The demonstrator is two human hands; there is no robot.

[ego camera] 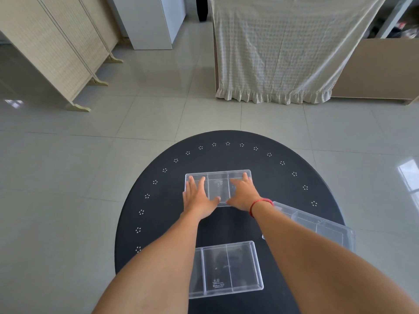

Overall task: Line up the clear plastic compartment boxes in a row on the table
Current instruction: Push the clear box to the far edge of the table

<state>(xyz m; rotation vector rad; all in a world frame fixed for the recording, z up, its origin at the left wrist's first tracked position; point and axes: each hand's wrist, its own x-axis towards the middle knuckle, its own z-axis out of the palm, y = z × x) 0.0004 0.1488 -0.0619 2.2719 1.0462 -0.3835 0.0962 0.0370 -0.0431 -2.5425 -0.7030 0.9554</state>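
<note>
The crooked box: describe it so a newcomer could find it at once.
Start at the round black table, which holds three clear compartment boxes. Go to its right edge, beside the right forearm with the red wrist cord. The crooked box lies there, turned at an angle and overhanging the rim, while the other two sit square.

near box (226,268): left end behind forearm | right box (322,225): part hidden | table (272,177): cut off below
</note>
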